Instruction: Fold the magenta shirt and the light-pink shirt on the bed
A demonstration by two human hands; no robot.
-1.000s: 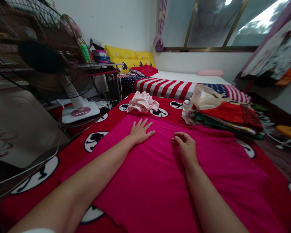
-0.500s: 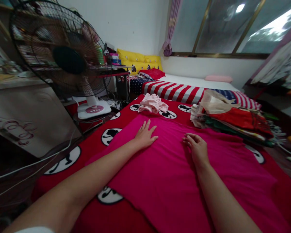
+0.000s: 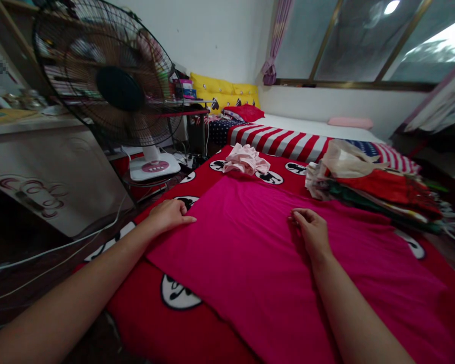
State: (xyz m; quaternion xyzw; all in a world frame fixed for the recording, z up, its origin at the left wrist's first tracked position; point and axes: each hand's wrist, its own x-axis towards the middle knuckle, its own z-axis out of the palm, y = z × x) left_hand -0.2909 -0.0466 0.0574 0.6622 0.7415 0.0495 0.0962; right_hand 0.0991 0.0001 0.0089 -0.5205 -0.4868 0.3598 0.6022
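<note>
A magenta cloth (image 3: 250,253) lies spread flat over a red bedspread (image 3: 144,308) printed with black-and-white round figures. My left hand (image 3: 170,215) sits at the cloth's left edge, knuckles up and fingers bent, closed on that edge. My right hand (image 3: 311,230) rests near the middle of the cloth's far part. Its fingers are curled, with the tips pressed down into the fabric, and I cannot see whether they pinch a fold.
A crumpled pale pink garment (image 3: 246,159) lies beyond the cloth. A stack of folded clothes (image 3: 367,189) sits at the right. A standing fan (image 3: 114,86) and loose cables (image 3: 60,247) are on the left, by a low cabinet (image 3: 41,167). A striped mattress (image 3: 288,141) lies behind.
My left hand slid from the top of the cloth, where it lay flat, out to its left edge and closed there. My right hand stayed put. The view shifted left.
</note>
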